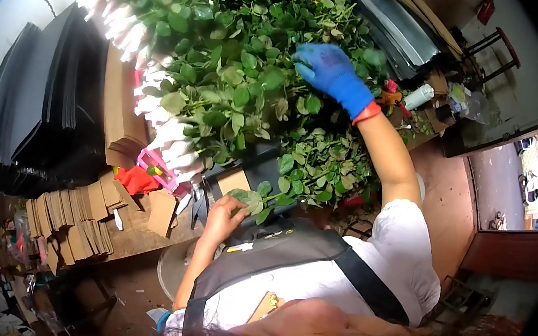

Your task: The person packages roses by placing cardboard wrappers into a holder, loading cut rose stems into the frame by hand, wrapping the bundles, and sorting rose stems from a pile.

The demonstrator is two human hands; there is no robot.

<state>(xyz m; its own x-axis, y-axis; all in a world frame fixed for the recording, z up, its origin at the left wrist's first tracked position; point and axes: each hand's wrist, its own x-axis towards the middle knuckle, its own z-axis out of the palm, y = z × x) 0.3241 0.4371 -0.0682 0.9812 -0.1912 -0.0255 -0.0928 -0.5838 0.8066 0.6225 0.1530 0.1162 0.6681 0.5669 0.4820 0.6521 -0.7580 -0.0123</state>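
Note:
A large pile of leafy green stems point(228, 64), which look like roses, lies in front of me with its white-covered heads point(162, 116) to the left. My left hand point(226, 216), bare, is close to my apron at the near edge, its fingers closed on a leafy stem point(264, 202). Over the upper right of the pile my right hand point(329, 72) wears a blue glove with a red cuff. Its fingers curl in at the leaves, and what lies between them is hidden. A smaller leafy bunch point(325, 168) sits below my right forearm.
Scissors point(200, 205), a pink tool point(157, 167) and a red cloth point(137, 181) lie left of my left hand. Cardboard pieces point(71, 215) and stacked black sheets point(51, 97) stand further left. More dark sheets point(404, 31) and a white roll point(419, 97) are at upper right.

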